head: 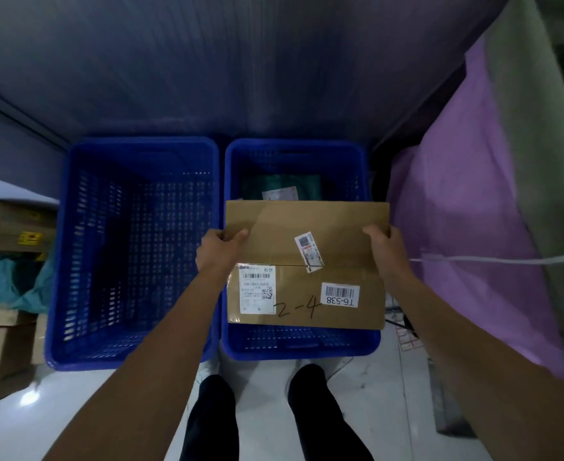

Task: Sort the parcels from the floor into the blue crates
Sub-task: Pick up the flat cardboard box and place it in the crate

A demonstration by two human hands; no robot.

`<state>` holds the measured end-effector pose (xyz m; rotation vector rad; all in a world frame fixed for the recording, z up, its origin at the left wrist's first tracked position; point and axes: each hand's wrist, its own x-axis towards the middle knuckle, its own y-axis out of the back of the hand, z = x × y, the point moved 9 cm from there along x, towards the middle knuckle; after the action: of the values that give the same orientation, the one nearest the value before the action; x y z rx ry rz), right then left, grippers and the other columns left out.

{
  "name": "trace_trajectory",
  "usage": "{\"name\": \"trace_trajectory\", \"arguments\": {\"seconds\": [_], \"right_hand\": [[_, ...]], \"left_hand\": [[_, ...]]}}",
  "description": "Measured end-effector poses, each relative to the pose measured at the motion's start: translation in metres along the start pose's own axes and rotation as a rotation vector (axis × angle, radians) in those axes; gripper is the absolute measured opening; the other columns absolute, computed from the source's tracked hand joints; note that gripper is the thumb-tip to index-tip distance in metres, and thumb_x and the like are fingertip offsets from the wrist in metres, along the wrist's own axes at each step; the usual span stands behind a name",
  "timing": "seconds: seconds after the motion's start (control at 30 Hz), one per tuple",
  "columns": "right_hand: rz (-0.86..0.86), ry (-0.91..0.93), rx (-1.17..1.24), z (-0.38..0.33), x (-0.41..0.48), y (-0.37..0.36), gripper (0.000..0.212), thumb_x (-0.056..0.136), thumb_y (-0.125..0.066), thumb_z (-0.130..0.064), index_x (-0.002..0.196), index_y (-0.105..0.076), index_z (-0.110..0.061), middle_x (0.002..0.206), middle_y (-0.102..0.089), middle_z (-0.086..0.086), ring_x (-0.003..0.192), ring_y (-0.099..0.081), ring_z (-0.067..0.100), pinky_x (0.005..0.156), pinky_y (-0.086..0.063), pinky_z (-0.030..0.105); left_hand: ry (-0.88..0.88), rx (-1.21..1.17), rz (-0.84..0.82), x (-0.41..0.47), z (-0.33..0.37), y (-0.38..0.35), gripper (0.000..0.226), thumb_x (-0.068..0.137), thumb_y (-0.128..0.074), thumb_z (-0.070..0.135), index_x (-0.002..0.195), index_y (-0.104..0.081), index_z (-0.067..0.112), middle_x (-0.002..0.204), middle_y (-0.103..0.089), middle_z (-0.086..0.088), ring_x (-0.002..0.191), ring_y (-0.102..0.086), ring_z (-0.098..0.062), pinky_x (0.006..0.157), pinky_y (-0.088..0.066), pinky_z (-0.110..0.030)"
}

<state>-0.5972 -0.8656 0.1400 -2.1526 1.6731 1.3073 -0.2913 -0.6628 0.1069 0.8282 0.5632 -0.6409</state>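
- Floor (357, 387) at the bottom, two blue crates side by side mid-frame.
- Left hand (219, 249) and right hand (385, 247) are gripping the cardboard parcel (307, 264) by its side edges.
- It's hovering flat, long axis left-right, over the right crate (302, 347); the left crate (134, 254) is sitting off to the side.

Blue crates (134, 247) (298, 344), perforated grid pattern on walls. Brown cardboard parcel (307, 261), white barcode labels, black handwritten "2-4". Dark green parcel (280, 186) inside right crate. Purple cloth (473, 194). Teal bag (11, 281). Pale grey floor (367, 394).
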Motion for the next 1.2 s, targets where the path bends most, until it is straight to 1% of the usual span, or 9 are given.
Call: {"name": "trace_trajectory", "arguments": {"seconds": [0.1,0.23,0.37,0.47,0.57,0.7,0.87,1.07,1.2], "right_hand": [[0.044,-0.024,-0.031,0.025,0.021,-0.007,0.075,0.083,-0.059,-0.055,0.148,-0.039,-0.021,0.128,-0.058,-0.001,0.105,-0.058,0.018,0.095,-0.051,0.047],[0.102,-0.067,0.017,0.059,0.04,-0.026,0.063,0.093,-0.059,-0.042,0.147,-0.039,-0.017,0.121,-0.055,-0.002,0.091,-0.056,0.013,0.076,-0.045,0.033],[0.141,-0.036,-0.029,0.075,0.056,-0.046,0.07,0.085,-0.059,-0.049,0.147,-0.041,-0.021,0.131,-0.059,0.003,0.111,-0.059,0.024,0.096,-0.05,0.044],[0.188,-0.029,-0.07,0.087,0.069,-0.05,0.078,0.081,-0.055,-0.055,0.149,-0.037,-0.021,0.138,-0.055,0.004,0.117,-0.058,0.026,0.101,-0.048,0.047],[0.296,-0.016,-0.12,0.098,0.08,-0.053,0.067,0.093,-0.051,-0.051,0.149,-0.038,-0.017,0.144,-0.051,0.006,0.124,-0.054,0.029,0.099,-0.043,0.04],[0.304,-0.032,-0.169,0.117,0.091,-0.073,0.074,0.094,-0.043,-0.058,0.153,-0.032,-0.015,0.152,-0.044,0.008,0.131,-0.049,0.032,0.11,-0.039,0.049],[0.245,-0.078,-0.272,0.144,0.123,-0.087,0.077,0.098,-0.044,-0.057,0.158,-0.023,-0.013,0.158,-0.036,0.012,0.14,-0.04,0.035,0.114,-0.03,0.048],[0.206,-0.129,-0.406,0.177,0.166,-0.102,0.074,0.1,-0.042,-0.058,0.158,-0.019,-0.019,0.154,-0.041,0.015,0.135,-0.044,0.04,0.108,-0.036,0.048],[0.162,-0.132,-0.394,0.2,0.193,-0.12,0.082,0.098,-0.048,-0.058,0.162,-0.011,-0.021,0.163,-0.029,0.011,0.144,-0.035,0.038,0.114,-0.031,0.05]], "left_hand": [[0.007,0.09,0.036,0.014,-0.013,-0.021,0.059,0.088,-0.07,0.049,0.132,-0.057,0.011,0.122,-0.065,-0.006,0.112,-0.063,-0.028,0.097,-0.052,-0.044],[0.039,0.148,0.025,0.03,-0.04,-0.045,0.06,0.095,-0.062,0.047,0.14,-0.05,0.009,0.133,-0.06,-0.012,0.119,-0.059,-0.033,0.101,-0.049,-0.045],[-0.005,0.27,0.009,0.043,-0.057,-0.055,0.056,0.101,-0.053,0.041,0.143,-0.044,0.004,0.135,-0.058,-0.018,0.119,-0.058,-0.036,0.095,-0.047,-0.041],[-0.1,0.31,-0.031,0.048,-0.065,-0.077,0.054,0.1,-0.053,0.033,0.144,-0.04,0.003,0.14,-0.049,-0.019,0.121,-0.054,-0.038,0.1,-0.047,-0.045],[-0.128,0.328,-0.068,0.052,-0.077,-0.1,0.071,0.098,-0.052,0.029,0.154,-0.019,0.001,0.15,-0.032,-0.021,0.122,-0.049,-0.042,0.095,-0.042,-0.043],[-0.142,0.404,-0.119,0.055,-0.096,-0.113,0.09,0.098,-0.056,0.031,0.158,0.003,-0.002,0.159,-0.018,-0.025,0.13,-0.044,-0.042,0.098,-0.043,-0.043],[-0.168,0.413,-0.117,0.074,-0.108,-0.129,0.101,0.093,-0.06,0.035,0.158,0.01,0.001,0.151,-0.025,-0.028,0.124,-0.048,-0.044,0.102,-0.044,-0.05],[-0.058,0.442,-0.174,0.11,-0.141,-0.163,0.1,0.096,-0.059,0.037,0.159,0.014,0.008,0.156,-0.021,-0.028,0.134,-0.042,-0.046,0.106,-0.04,-0.049],[0.046,0.379,-0.239,0.135,-0.174,-0.183,0.096,0.1,-0.055,0.038,0.159,0.017,0.014,0.163,-0.008,-0.025,0.146,-0.027,-0.044,0.118,-0.03,-0.052]]}}
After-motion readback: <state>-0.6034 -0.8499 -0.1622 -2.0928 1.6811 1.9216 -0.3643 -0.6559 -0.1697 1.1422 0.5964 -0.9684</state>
